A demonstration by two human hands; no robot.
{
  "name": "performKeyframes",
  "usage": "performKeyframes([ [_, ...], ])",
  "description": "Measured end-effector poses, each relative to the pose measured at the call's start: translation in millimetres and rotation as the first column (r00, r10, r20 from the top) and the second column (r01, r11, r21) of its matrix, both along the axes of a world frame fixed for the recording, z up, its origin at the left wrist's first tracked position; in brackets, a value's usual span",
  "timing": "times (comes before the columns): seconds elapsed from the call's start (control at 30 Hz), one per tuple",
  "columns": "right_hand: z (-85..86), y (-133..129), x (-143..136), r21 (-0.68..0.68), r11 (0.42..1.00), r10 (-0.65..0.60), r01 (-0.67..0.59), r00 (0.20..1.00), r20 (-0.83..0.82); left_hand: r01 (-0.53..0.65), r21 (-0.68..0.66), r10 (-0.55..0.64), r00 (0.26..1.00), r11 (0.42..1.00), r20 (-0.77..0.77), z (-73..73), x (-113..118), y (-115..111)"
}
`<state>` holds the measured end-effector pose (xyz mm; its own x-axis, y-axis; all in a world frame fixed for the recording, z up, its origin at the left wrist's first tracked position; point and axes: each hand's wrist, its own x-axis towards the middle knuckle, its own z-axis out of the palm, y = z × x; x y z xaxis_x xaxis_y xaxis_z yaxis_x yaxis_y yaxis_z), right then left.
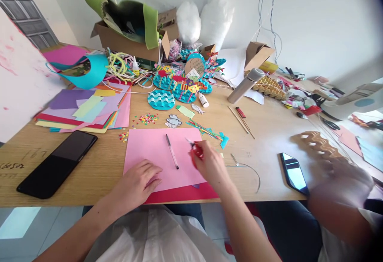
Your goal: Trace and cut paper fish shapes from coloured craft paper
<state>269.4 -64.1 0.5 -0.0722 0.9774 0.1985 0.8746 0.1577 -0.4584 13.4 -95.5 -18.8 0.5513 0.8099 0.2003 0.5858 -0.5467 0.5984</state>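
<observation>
A pink sheet [149, 146] lies on the table over a red sheet [179, 195]. A pen [172, 151] rests on the pink sheet, between my hands. My right hand [209, 164] is closed on red-handled scissors [196, 150] above the sheet's right side, their tips pointing away to the left. On the sheet's lower left edge rests my left hand [142, 182], fingers loosely curled and apart, with nothing seen in it. Fish cutouts [173, 121], small confetti pieces [148, 119] and thin paper strips [206, 129] lie just beyond the sheet.
A black phone [58, 164] and stacked coloured papers [77, 108] are at left. Blue corrugated crafts [161, 100], a glue bottle [203, 100] and a grey flask [245, 85] stand behind. At right are another phone [295, 173] and a person's blurred arm.
</observation>
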Motion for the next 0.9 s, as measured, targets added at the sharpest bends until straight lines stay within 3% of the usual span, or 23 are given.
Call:
performKeyframes([
  [0.1, -3.4, 1, -42, -0.083, 0.984, 0.159, -0.155, 0.987, 0.034, 0.019, 0.045, -0.016, 0.997, 0.999, -0.079, 1.0, 1, -6],
  [0.2, -11.0, 1, -62, -0.133, 0.978, 0.176, -0.159, 0.976, 0.131, 0.041, 0.071, -0.031, 0.991, 0.997, -0.129, 1.0, 2, -10],
  [0.3, -16.8, 2, -63, -0.133, 0.982, 0.152, -0.133, 0.978, 0.144, 0.049, 0.090, -0.035, 0.988, 0.995, -0.149, 0.1, 2, -11],
  [0.4, -16.3, 8, -48, -0.112, 0.990, 0.093, -0.086, 0.994, 0.054, 0.038, 0.121, -0.018, 0.987, 0.992, -0.160, -2.8, 3, -13],
  [0.5, -9.3, 27, -14, -0.053, 0.997, -0.053, 0.053, 0.999, 0.006, 0.031, 0.187, 0.003, 0.984, 0.982, -0.178, -8.0, 3, -14],
  [0.63, -0.1, 72, 41, 0.034, 0.965, -0.261, 0.259, 0.952, 0.159, 0.057, 0.282, 0.010, 0.973, 0.958, -0.230, -12.8, 4, -16],
  [0.73, -1.3, 104, 69, -0.017, 0.965, -0.245, 0.263, 0.920, 0.306, 0.085, 0.316, 0.010, 0.957, 0.945, -0.289, -12.7, 5, -18],
  [0.9, -13.8, 131, 80, -0.038, 0.978, -0.179, 0.204, 0.923, 0.342, 0.100, 0.360, 0.032, 0.939, 0.928, -0.343, -10.4, 9, -20],
])
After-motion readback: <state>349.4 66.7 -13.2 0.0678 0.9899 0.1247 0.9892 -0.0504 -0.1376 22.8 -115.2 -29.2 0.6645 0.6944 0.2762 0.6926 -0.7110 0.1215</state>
